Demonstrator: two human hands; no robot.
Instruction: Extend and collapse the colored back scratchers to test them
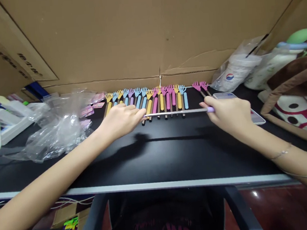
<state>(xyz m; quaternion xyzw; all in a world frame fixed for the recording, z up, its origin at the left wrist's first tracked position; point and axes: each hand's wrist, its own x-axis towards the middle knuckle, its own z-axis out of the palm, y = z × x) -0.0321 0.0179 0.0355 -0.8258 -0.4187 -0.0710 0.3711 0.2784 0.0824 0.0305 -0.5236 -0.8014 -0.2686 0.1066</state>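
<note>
I hold a thin silver telescopic rod [179, 112] stretched sideways between both hands above a black table [157, 154]. My left hand [121, 119] is closed, pinching the rod's left end. My right hand [228, 113] is closed round its purple handle end [210, 109]. Just behind the rod lies a row of several small back scratchers [152, 100] with yellow, blue, pink and purple hand-shaped heads, set side by side. Two pink ones [201, 87] lie apart at the right end of the row.
Crumpled clear plastic bags [58, 125] lie at the left, with a white power strip [3, 127] beyond. A phone [255, 117] lies under my right hand. Bags and a cloth tote [294, 93] crowd the right. A cardboard wall [144, 31] stands behind.
</note>
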